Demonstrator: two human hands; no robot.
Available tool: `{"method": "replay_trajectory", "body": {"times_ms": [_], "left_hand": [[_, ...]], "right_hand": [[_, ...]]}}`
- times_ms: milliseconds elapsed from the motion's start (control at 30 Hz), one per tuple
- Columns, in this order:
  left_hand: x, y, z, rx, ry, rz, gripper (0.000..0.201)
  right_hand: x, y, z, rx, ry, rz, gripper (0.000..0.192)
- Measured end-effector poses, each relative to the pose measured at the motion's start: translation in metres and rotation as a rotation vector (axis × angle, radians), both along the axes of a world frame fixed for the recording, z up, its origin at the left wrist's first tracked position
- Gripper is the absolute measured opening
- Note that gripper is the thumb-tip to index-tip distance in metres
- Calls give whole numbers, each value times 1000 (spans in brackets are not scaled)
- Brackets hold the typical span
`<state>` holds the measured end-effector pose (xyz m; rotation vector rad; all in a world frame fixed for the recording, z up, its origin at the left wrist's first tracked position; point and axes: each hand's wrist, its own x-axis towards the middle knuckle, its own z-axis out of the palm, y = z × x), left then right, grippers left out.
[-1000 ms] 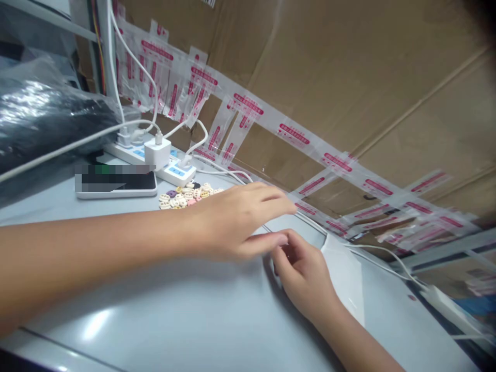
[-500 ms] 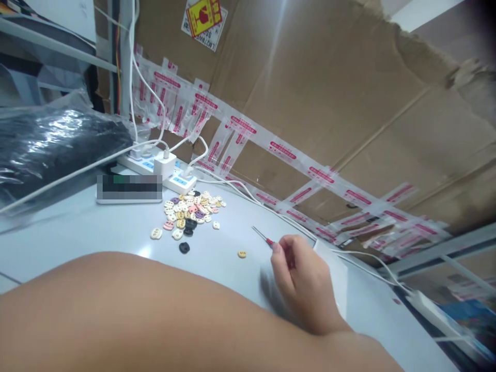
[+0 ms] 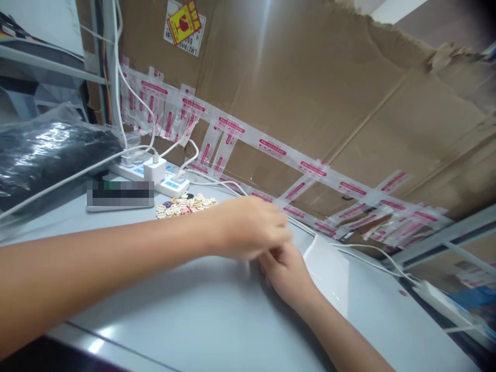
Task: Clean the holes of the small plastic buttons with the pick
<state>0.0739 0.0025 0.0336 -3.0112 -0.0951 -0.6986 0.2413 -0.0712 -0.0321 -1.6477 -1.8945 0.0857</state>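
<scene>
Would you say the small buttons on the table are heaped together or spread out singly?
Heaped together: the buttons lie in one tight, overlapping pile beside the power strip, just behind the left hand, which hides part of it.

Little can be read. On the cardboard wall [image 3: 310,77], toward eleven o'clock, a white label [image 3: 184,28] carries a yellow sticker with a red pictogram; below it runs a line of black characters beginning "LM21", the rest too small and cut off to tell. Strips of clear tape [image 3: 271,147] run across the cardboard from ten toward three o'clock, each printed with red blocks of writing too blurred to read. The screen of the phone [image 3: 120,196] at nine o'clock is blurred out.
</scene>
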Motion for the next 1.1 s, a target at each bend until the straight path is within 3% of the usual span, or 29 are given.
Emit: {"method": "replay_trajectory", "body": {"times_ms": [100,167,267,567,1100], "left_hand": [[-23,27,-17,-133,-90,223,19],[-29,34,-27,-211,-54,227,21],[-28,33,-31,-295,-10,200,24],[-23,23,-28,-563,45,166,17],[-25,24,-35,-587,241,154,13]], "right_hand": [[-3,3,0,-255,355,40,30],[-4,3,1,-353,562,32,34],[-4,2,1,-356,659,28,37],[-4,-2,-1,-371,626,39,34],[-3,-2,1,-335,457,-112,26]]}}
